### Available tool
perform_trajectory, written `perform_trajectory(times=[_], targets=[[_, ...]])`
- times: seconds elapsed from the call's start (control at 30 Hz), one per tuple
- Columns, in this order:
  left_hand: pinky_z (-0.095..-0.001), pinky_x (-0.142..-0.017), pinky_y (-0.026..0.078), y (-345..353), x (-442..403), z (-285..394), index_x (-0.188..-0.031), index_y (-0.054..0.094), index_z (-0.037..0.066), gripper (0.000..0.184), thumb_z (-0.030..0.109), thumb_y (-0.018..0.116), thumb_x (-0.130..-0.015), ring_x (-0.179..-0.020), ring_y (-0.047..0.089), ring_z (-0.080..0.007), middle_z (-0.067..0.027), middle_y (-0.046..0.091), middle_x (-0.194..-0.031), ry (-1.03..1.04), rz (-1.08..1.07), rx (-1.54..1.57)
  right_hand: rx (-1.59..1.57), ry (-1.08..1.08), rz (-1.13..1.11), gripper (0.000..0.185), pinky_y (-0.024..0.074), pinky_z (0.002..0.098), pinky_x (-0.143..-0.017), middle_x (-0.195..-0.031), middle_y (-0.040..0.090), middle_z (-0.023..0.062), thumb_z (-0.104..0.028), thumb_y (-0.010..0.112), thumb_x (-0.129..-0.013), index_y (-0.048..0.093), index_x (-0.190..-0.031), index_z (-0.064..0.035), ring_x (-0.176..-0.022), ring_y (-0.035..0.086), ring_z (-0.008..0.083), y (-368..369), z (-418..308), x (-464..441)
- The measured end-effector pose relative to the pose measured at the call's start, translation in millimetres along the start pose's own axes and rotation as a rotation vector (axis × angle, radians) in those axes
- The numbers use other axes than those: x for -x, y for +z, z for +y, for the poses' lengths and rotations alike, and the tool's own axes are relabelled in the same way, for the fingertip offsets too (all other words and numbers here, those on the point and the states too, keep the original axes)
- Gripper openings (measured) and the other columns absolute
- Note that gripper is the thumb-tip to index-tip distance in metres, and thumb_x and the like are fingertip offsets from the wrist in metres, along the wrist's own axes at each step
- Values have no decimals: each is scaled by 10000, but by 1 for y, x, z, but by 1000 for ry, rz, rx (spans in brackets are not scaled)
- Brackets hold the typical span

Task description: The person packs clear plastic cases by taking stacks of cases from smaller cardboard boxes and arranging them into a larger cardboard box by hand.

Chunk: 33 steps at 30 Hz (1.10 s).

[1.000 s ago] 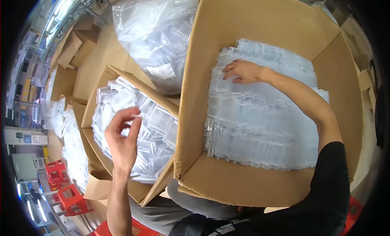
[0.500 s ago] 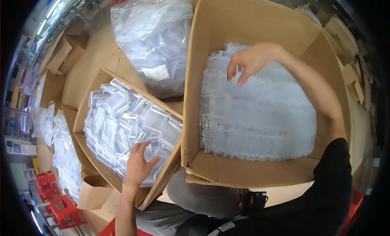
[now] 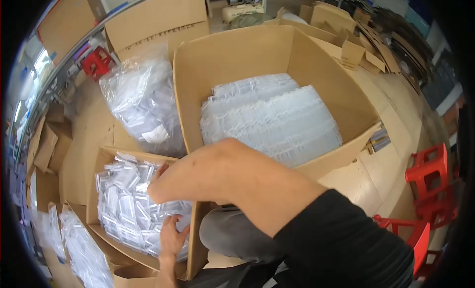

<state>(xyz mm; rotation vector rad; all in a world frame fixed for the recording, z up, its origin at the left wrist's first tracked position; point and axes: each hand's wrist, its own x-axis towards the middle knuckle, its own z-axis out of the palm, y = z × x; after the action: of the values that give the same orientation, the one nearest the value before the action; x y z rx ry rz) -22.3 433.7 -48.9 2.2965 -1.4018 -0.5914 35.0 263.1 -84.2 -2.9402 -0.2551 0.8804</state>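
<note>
Many clear plastic cases (image 3: pixel 126 209) lie loose in a jumbled heap in the smaller cardboard box (image 3: pixel 195 238). At the near right of this heap is my left hand (image 3: pixel 172 238), its thumb and fingers apart and its fingertips at the cases. My right arm crosses in front of the big box, and my right hand (image 3: pixel 157 186) is over the heap's right side; its fingers are mostly hidden, so its grip cannot be told. In the big cardboard box (image 3: pixel 232 57), similar clear cases (image 3: pixel 272 119) stand packed in tight rows.
A clear plastic bag (image 3: pixel 141 100) full of cases stands behind the smaller box. More clear cases (image 3: pixel 86 248) fill a container at the far left. Red stools (image 3: pixel 428 171) stand at the right, with flattened cardboard (image 3: pixel 405 55) behind.
My right hand has left the packed rows in the big box and swung left over the loose cases. My left hand stays at the smaller box. The view has shifted and turned.
</note>
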Motion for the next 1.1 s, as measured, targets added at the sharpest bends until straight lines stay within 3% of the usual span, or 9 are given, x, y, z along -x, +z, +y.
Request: perform_trajectory(times=[0.43, 0.47, 0.5, 0.63, 0.8, 0.9, 0.93, 1.0, 1.1], targets=[[-449, -818, 498, -17, 54, 15, -995, 628, 27, 291, 182, 755, -784, -954, 616, -394, -178, 639, -1008, -87, 213, 98, -161, 332, -269, 913, 486, 413, -965, -1203, 639, 158, -469, 907, -554, 534, -1252, -15, -1183, 565, 334, 36, -9, 2], [-446, -835, 487, -18, 55, 13, -992, 633, 31, 265, 154, 745, -786, -977, 606, -395, -173, 633, -1043, -118, 206, 106, -389, 560, 98, 1029, 472, 427, -1008, -1215, 610, 224, -459, 916, -561, 428, -1317, 39, -1197, 544, 394, 41, -5, 24], [-449, -851, 482, -14, 57, 12, -993, 634, 28, 262, 151, 743, -788, -1004, 599, -394, -170, 627, -1064, -101, 284, 101, -370, 576, 80, 1088, 498, 446, -966, -1162, 607, 267, -424, 930, -534, 346, -1309, 67, -1163, 570, 399, 43, -4, 25], [-455, -937, 446, -2, 53, 19, -1042, 636, 15, 288, 138, 731, -799, -1172, 530, -411, -190, 587, -1204, -79, 323, 104, -594, 548, 296, 873, 551, 434, -851, -1165, 615, 225, -224, 870, -595, 424, -1281, 80, -1032, 646, 363, 58, -11, 28], [-481, -1010, 404, -9, 62, 53, -1145, 615, 10, 338, 60, 687, -818, -1245, 478, -426, -207, 552, -1275, -275, 400, 181, -400, 479, 169, 333, 566, 398, -813, -1111, 627, 182, -102, 753, -688, 669, -980, 35, -985, 658, 312, 35, -28, 48], [-408, -941, 468, 1, 89, 78, -1160, 610, 4, 318, 60, 666, -853, -1119, 580, -352, -191, 590, -1231, -612, 452, 725, -462, 525, 180, 193, 566, 381, -750, -1101, 628, 153, -120, 656, -783, 728, -948, -50, -996, 650, 312, 38, -22, 58], [-286, -777, 516, -2, 92, 94, -1140, 617, -14, 268, 72, 658, -889, -893, 637, -158, -136, 648, -1109, -632, 514, 649, -496, 541, 186, 189, 566, 378, -730, -1100, 628, 145, -130, 630, -810, 739, -955, -75, -1001, 647, 313, 34, -21, 64], [-319, -849, 496, -21, 101, 140, -1164, 606, -11, 278, 51, 631, -894, -959, 622, -216, -138, 658, -1088, -865, 387, 852, -632, 561, 438, 151, 573, 398, -731, -1083, 607, 157, -77, 625, -794, 718, -904, -30, -1013, 630, 340, 24, -12, 77], [-271, -832, 486, -34, 105, 195, -1158, 612, -26, 267, 52, 630, -904, -930, 613, -134, -98, 674, -1026, -871, 207, 981, -712, 446, 495, 112, 566, 407, -776, -1063, 587, 158, 10, 646, -740, 670, -849, -2, -977, 615, 348, -19, 5, 104]])
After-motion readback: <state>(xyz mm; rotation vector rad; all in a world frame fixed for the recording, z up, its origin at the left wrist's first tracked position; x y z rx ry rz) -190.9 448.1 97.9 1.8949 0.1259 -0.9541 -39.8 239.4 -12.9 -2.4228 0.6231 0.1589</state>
